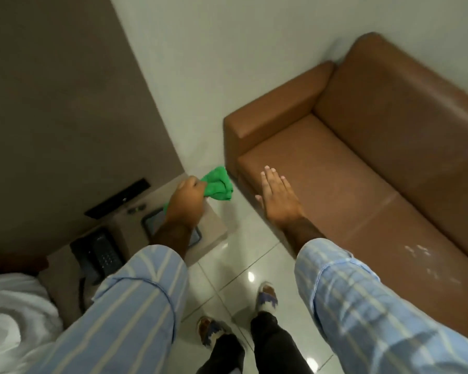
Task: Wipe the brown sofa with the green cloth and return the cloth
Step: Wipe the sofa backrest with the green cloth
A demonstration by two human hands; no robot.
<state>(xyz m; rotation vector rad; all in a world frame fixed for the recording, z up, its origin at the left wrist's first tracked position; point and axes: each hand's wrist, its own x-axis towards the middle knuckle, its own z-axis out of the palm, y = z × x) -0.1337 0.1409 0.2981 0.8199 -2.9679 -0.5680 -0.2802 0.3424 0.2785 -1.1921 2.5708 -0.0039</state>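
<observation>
The brown sofa (362, 147) fills the right side, its armrest toward the left and its back against the white wall. My left hand (185, 205) is shut on the bunched green cloth (218, 184), held in the air over the far corner of a beige side table, just left of the sofa's armrest. My right hand (277, 197) is flat, fingers together and extended, hovering at the front edge of the sofa seat with nothing in it. Whether it touches the seat I cannot tell.
The beige side table (214, 233) below my left arm carries a black telephone (97, 253) and a dark tray (153, 221). White bedding (14, 314) lies at lower left. Glossy floor tiles (241, 255) run between table and sofa, where my feet stand.
</observation>
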